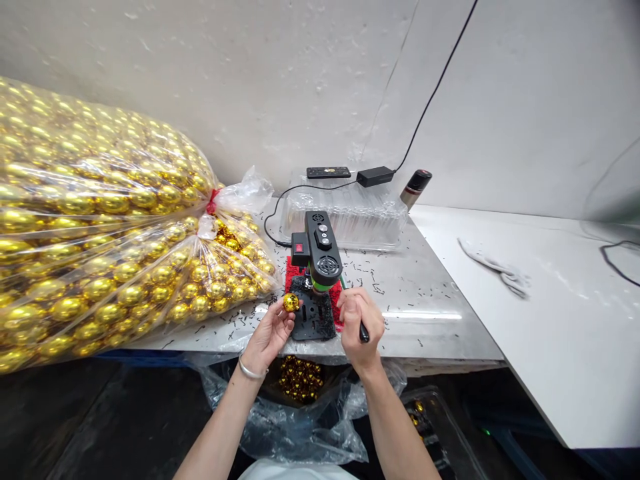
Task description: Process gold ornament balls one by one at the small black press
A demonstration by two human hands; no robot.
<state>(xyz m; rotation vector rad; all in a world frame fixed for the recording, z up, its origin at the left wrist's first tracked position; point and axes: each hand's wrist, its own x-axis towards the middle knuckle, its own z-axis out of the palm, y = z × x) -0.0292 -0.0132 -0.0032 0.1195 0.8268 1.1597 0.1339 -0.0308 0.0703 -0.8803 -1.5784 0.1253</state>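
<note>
Between the thumb and fingers of the left grip (267,335), a gold ball (291,303) is pinched beside the black machine (323,247); the right grip (361,320) is wrapped around a black handle (365,333). Should those fingertips loosen, the smooth ball could slip and roll off the tabletop (425,333) near the left grip

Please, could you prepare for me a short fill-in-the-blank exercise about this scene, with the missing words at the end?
1. The left hand holds a shiny ball whose colour is ____.
2. The right hand grips a handle whose visible end is coloured ____.
3. A silver-coloured bracelet is worn on the ____ wrist.
4. The tie around the neck of the large clear bag is ____.

Missing words: gold; black; left; red.
</note>
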